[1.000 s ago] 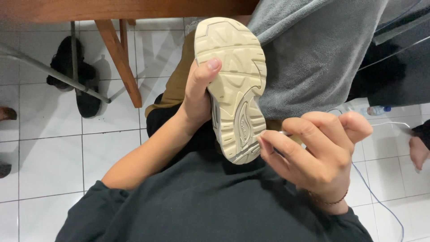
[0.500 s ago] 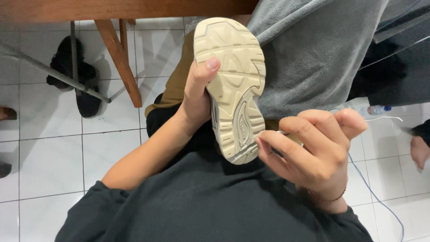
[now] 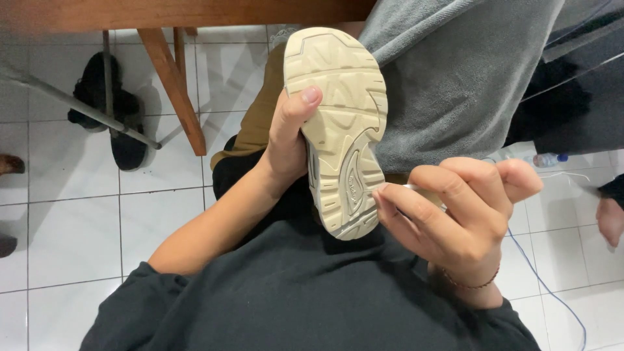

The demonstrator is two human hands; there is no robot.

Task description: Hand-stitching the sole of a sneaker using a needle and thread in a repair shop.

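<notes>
A shoe with a cream, grooved sole (image 3: 341, 123) is held upside down over my lap, sole facing the camera. My left hand (image 3: 289, 140) grips its left side, thumb lying across the sole. My right hand (image 3: 455, 214) is curled at the heel end, fingertips touching the sole's edge and pinching a small pale object (image 3: 416, 190) that is mostly hidden by the fingers. A grey cloth (image 3: 455, 78) lies over my knee behind the shoe.
A wooden table (image 3: 182, 12) with an angled leg (image 3: 175, 84) stands ahead. Black shoes (image 3: 107, 110) sit on the white tiled floor by a metal bar. A blue cable (image 3: 546, 286) and a plastic bottle (image 3: 549, 159) lie at right, near another person's foot (image 3: 611, 218).
My right hand has shifted slightly along the heel edge of the sole. The left hand and shoe have stayed almost still.
</notes>
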